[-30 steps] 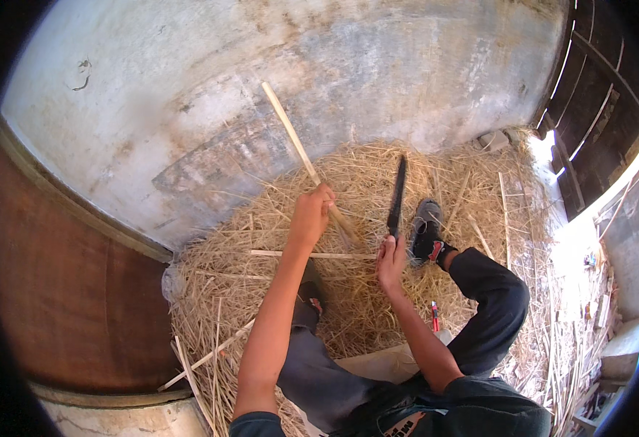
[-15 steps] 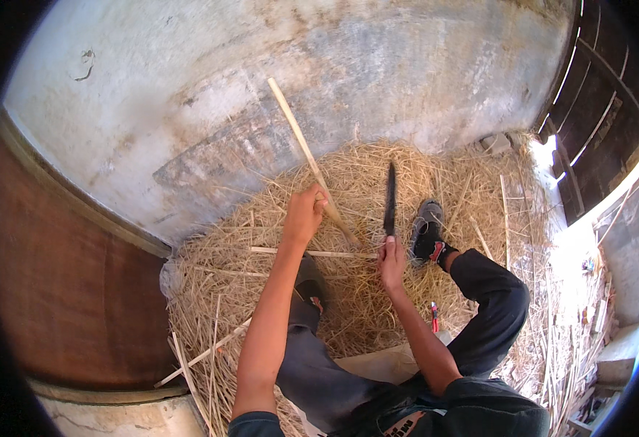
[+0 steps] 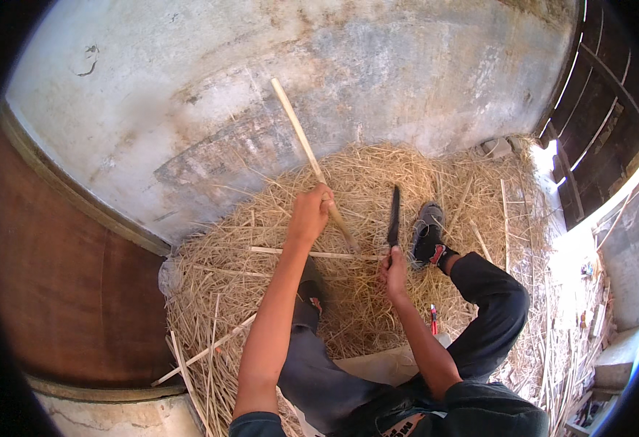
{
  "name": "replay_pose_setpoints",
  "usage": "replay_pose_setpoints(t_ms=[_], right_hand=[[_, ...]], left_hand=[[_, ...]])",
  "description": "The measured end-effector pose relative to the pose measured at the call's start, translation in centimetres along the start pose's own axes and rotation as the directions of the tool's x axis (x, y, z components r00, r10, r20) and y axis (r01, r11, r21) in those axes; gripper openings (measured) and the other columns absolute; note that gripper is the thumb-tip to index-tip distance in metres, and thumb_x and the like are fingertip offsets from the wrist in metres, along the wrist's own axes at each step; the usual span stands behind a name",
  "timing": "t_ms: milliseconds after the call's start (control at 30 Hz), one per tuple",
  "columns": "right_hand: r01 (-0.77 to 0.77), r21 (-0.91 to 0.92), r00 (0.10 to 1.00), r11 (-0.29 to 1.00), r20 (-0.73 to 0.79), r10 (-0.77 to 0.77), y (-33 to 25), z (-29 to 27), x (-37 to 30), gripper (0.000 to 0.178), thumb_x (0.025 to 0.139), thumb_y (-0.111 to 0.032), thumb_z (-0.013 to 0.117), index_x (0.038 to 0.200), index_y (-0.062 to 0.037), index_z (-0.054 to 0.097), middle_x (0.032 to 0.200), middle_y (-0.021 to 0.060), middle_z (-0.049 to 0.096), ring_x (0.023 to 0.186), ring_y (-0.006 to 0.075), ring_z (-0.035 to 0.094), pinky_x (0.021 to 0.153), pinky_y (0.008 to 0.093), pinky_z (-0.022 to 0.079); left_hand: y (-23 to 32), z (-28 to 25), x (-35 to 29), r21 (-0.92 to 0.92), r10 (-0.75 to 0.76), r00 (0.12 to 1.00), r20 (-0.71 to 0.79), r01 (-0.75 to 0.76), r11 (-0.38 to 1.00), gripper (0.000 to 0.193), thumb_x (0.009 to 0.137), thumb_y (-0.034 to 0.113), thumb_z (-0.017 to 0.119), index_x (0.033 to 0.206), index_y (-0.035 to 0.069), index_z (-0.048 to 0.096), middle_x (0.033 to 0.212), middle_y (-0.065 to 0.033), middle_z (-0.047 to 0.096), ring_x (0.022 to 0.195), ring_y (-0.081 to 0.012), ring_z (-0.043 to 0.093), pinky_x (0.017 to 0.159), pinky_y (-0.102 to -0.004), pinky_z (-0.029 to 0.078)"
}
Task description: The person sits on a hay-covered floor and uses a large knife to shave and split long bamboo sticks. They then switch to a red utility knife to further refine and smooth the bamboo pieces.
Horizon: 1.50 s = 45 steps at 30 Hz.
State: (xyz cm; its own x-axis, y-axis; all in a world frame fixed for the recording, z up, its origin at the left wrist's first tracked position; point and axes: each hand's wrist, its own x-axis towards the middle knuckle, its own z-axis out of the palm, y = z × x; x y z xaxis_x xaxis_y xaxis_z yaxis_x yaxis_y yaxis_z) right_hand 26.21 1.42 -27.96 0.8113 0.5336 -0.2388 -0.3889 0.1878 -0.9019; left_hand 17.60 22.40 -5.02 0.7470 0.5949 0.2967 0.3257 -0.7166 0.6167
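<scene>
My left hand (image 3: 310, 213) is closed around a pale, slender wooden stick (image 3: 295, 122). The stick slants from the upper left, against the wall, down to the straw at its lower right end. In my right hand (image 3: 393, 274), the fingers wrap round the handle of a long knife (image 3: 394, 211). Its dark blade points away from me, to the right of the stick and apart from it. A second thin strip (image 3: 268, 250) lies crosswise on the straw between my two hands; its right end reaches close to my right hand.
Straw and shavings (image 3: 377, 320) cover the floor around my feet, with loose strips (image 3: 210, 352) at the left. A red-and-black tool (image 3: 434, 318) lies near my right forearm. A stained wall (image 3: 436, 73) stands ahead, a brown panel (image 3: 72, 269) on the left. My right shoe (image 3: 427, 231) is beside the knife.
My right hand has drawn the knife slightly back toward me, so its tip sits lower. My left hand and the stick have hardly moved.
</scene>
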Motion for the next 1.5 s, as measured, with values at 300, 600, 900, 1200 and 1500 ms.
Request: replay_pose_setpoints(t_ms=[300, 600, 900, 1200, 1500], right_hand=[[-0.602, -0.276, 0.796, 0.749, -0.133, 0.59, 7.3, -1.6, -0.5, 0.04, 0.111, -0.045, 0.045, 0.097, -0.0092, 0.055, 0.067, 0.0022, 0.05, 0.053, 0.015, 0.046, 0.049, 0.0347, 0.037], [-0.032, 0.333, 0.999, 0.942, 0.0, 0.034, -6.5, 3.6, -2.9, 0.043, 0.114, -0.043, 0.038, 0.085, -0.0127, 0.048, 0.065, -0.0009, 0.045, 0.048, 0.0117, 0.039, 0.046, 0.0285, 0.033], [-0.374, -0.248, 0.92, 0.894, 0.023, 0.392, 2.1, 2.5, -1.3, 0.044, 0.113, -0.043, 0.043, 0.089, -0.0073, 0.053, 0.062, 0.0011, 0.042, 0.049, 0.0149, 0.041, 0.048, 0.0354, 0.037], [0.287, -0.18, 0.954, 0.941, -0.036, -0.298, -3.6, 6.5, -3.2, 0.045, 0.113, -0.043, 0.041, 0.087, -0.0074, 0.052, 0.067, 0.0027, 0.045, 0.054, 0.0186, 0.045, 0.051, 0.0388, 0.04], [-0.077, -0.609, 0.991, 0.789, 0.04, 0.127, 9.9, -1.9, -7.8, 0.044, 0.114, -0.039, 0.038, 0.087, -0.0067, 0.051, 0.075, 0.0097, 0.053, 0.068, 0.0221, 0.057, 0.067, 0.0419, 0.05]], left_hand=[[0.5, -0.1, 1.2, 0.042, -0.052, 0.991, 0.121, 0.047, 0.998, 0.009, 0.097, 0.003, 0.071, 0.103, 0.003, 0.065, 0.076, -0.0179, 0.073, 0.059, -0.027, 0.068, 0.053, -0.0422, 0.046], [-0.1, -1.2, -0.1, -0.031, -0.097, 0.99, 0.105, 0.1, 0.994, 0.009, 0.095, 0.007, 0.074, 0.099, 0.006, 0.065, 0.074, -0.0172, 0.07, 0.046, -0.0171, 0.05, 0.05, -0.0409, 0.038], [-2.8, -1.0, -0.4, -0.182, 0.059, 0.995, 0.085, -0.043, 0.982, 0.01, 0.093, 0.002, 0.075, 0.096, 0.003, 0.066, 0.076, -0.0164, 0.074, 0.067, -0.022, 0.072, 0.057, -0.0419, 0.046], [-4.9, -1.8, -1.5, -0.059, -0.057, 0.995, 0.078, 0.061, 0.996, 0.009, 0.095, 0.005, 0.074, 0.099, 0.004, 0.066, 0.075, -0.0174, 0.072, 0.064, -0.0226, 0.07, 0.057, -0.0413, 0.046], [-3.4, -2.2, -0.8, -0.175, -0.063, 0.995, 0.077, 0.076, 0.982, 0.01, 0.094, 0.004, 0.075, 0.1, 0.004, 0.067, 0.078, -0.0184, 0.072, 0.06, -0.0235, 0.068, 0.057, -0.0443, 0.045]])
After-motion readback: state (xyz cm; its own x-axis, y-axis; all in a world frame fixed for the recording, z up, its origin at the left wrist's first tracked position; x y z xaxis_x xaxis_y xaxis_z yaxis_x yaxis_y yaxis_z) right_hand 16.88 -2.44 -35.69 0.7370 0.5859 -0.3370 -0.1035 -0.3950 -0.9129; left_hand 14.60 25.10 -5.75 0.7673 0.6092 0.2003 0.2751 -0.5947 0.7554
